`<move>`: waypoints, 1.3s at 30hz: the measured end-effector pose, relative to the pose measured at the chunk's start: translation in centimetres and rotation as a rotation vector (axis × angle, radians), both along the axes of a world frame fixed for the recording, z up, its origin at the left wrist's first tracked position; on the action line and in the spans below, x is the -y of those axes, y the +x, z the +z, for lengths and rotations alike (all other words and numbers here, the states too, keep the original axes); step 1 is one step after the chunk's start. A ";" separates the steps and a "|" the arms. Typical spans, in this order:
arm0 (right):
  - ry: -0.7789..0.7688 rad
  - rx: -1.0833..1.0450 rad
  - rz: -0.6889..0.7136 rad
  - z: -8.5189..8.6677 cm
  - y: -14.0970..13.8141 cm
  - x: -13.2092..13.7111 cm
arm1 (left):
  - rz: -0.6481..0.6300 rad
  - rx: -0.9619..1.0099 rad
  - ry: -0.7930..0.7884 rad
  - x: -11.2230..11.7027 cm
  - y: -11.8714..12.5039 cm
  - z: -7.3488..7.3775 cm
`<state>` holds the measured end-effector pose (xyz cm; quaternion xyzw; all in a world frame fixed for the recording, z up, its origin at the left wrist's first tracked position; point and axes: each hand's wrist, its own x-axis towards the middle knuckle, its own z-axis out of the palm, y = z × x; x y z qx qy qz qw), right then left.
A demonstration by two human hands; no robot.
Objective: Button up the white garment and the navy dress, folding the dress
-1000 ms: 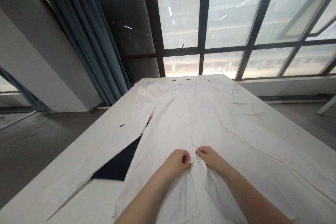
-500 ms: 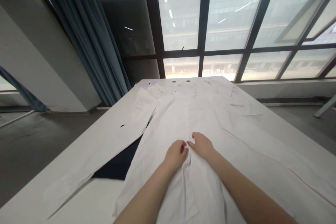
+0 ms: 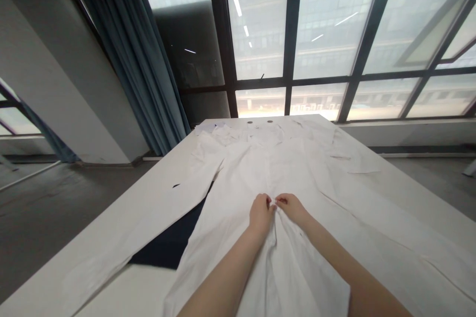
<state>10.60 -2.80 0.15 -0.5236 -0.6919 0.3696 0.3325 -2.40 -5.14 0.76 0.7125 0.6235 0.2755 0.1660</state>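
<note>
A long white shirt or coat [image 3: 245,168] lies spread flat on a white table [image 3: 122,228], collar at the far end and sleeves stretched out to both sides. My left hand [image 3: 261,212] and my right hand [image 3: 292,206] meet over the garment's front opening, about halfway along it. Both pinch the white cloth at the placket, fingertips almost touching. The fabric below my hands is lifted into a slight ridge.
A dark navy patch [image 3: 174,237] shows between the left sleeve and the body of the garment. Two small round holes [image 3: 260,122] sit at the table's far end. Beyond it are large windows [image 3: 327,34] and a blue curtain [image 3: 130,59]. Grey floor surrounds the table.
My hands have moved farther up the front opening, away from me, and now pinch the placket together again. The view has tilted slightly upward.
</note>
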 end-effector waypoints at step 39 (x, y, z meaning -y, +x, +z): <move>-0.013 -0.181 -0.091 -0.8 -0.7 -0.3 | -0.077 0.142 0.051 0.0 -0.4 -0.2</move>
